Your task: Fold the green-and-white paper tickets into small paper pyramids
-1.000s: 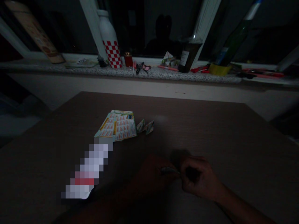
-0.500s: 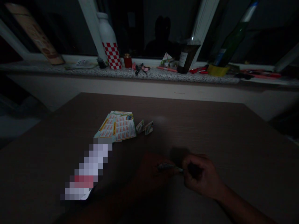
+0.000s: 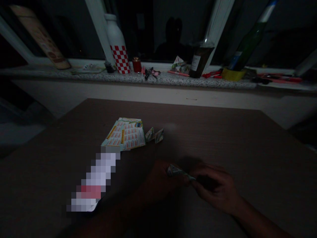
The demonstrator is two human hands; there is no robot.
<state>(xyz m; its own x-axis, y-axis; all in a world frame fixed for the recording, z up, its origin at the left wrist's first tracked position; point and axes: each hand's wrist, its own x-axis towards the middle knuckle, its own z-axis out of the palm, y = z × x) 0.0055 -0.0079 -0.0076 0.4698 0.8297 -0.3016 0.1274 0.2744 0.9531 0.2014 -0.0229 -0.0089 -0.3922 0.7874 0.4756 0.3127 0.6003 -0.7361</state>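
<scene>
Between my two hands is a small folded paper piece (image 3: 175, 170) with a printed pattern, narrowing to a point on its right. My left hand (image 3: 160, 177) grips its wider part, thumb on the near side. The thumb and fingers of my right hand (image 3: 218, 186) pinch around its right tip. Farther off, two small folded paper pieces (image 3: 159, 135) stand side by side on the table. Touching or very close to them on the left lies a stack of printed paper sheets (image 3: 132, 135) with rows of red figures. Dim light hides the finer folds.
A phone-like device (image 3: 99, 178) with a blurred-out bright screen lies left of my hands on the brown table (image 3: 210, 132). Along the stone windowsill (image 3: 163, 79) stand a checkered bottle (image 3: 121, 58), a drink cup (image 3: 198, 61), a green bottle (image 3: 250, 41) and small clutter.
My right hand has loosened from a tight curl into a more stretched pinch at the paper's tip. More of the folded piece shows above my left hand. The view has shifted slightly.
</scene>
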